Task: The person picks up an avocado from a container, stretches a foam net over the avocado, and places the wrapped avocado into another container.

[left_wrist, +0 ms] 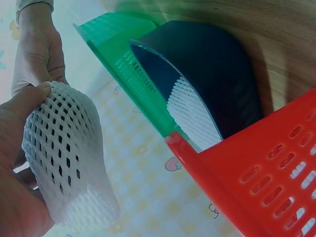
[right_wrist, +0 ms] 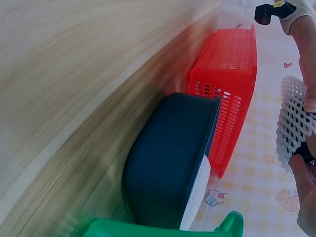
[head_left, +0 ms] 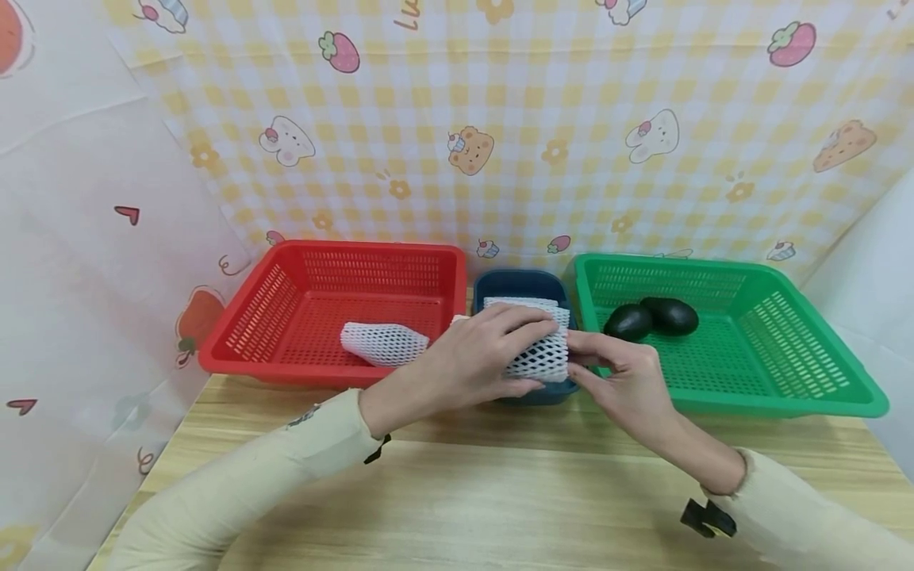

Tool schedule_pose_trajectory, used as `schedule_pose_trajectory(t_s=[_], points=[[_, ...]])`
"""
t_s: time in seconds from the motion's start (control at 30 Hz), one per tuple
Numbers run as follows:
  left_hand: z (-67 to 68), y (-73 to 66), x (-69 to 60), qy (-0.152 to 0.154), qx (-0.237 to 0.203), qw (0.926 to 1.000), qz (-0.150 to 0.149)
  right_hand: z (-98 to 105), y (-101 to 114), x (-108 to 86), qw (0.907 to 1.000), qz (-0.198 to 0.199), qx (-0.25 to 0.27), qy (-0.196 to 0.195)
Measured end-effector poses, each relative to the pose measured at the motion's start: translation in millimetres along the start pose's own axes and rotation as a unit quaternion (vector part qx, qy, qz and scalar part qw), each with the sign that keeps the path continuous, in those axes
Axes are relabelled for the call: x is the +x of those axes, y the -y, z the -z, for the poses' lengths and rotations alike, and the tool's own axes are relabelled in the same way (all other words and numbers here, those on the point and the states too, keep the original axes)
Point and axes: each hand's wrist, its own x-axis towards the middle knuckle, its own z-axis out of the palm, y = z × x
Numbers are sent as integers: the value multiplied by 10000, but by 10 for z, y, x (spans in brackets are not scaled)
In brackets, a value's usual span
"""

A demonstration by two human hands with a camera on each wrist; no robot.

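White net (head_left: 540,361), left grip (head_left: 493,345) around (right grip (head_left: 628,381) touching)

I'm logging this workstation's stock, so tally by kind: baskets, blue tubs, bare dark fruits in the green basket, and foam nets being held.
Baskets, red and green: 2
Blue tub: 1
Bare dark fruits: 2
Held foam net: 1
Total: 6

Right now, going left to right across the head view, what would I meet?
White foam net in the red slotted plastic basket, another white foam net in the left hand, two glossy dark oval fruits in the green slotted plastic basket.
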Motion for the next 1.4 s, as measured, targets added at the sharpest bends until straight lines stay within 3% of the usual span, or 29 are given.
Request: schedule_pose_trajectory(t_s=[0.33,0.63,1.0,1.27,1.4], points=[[15,-3,11,67,-2,10000,-60,-42,19,-5,9998,-148,148,2],[2,-15,1,58,5,9999,-93,-27,25,-26,9999,-30,-90,86],[1,-17,19,-12,-8,9999,-162,-69,40,-1,9990,-100,431,21],[4,-6,19,29,54,9999,-136,-61,10,-28,9950,-306,932,183],[4,13,12,-18,157,9998,-158,-21,-39,-36,9957,-139,916,99]])
